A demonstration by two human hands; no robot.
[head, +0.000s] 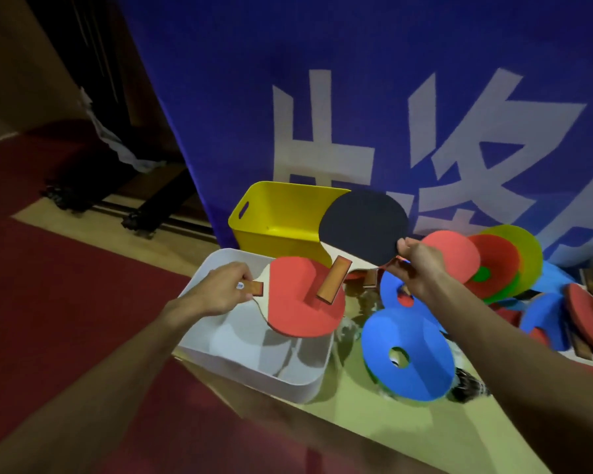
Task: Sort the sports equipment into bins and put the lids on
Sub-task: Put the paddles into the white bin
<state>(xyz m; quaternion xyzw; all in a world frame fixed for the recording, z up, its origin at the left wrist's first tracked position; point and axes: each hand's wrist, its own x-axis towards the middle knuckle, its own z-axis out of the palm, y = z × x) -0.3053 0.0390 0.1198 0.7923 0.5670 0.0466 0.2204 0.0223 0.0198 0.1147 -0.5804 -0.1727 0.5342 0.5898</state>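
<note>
My left hand (pixel 221 289) grips the wooden handle of a red-faced paddle (pixel 298 302) held over the white bin (pixel 254 374). A second paddle handle (pixel 334 284) lies across that red face. My right hand (pixel 416 268) holds a black-faced paddle (pixel 363 225) by its handle, raised in front of the yellow bin (pixel 274 213). Blue discs with centre holes (pixel 408 357) lie on the floor to the right of the white bin, below my right hand.
A pile of red, green and blue discs (pixel 504 261) and more red paddles (pixel 589 323) lies at the right. A blue banner (pixel 356 97) with white characters stands behind the bins. Dark furniture legs (pixel 137 220) stand at the left on red carpet.
</note>
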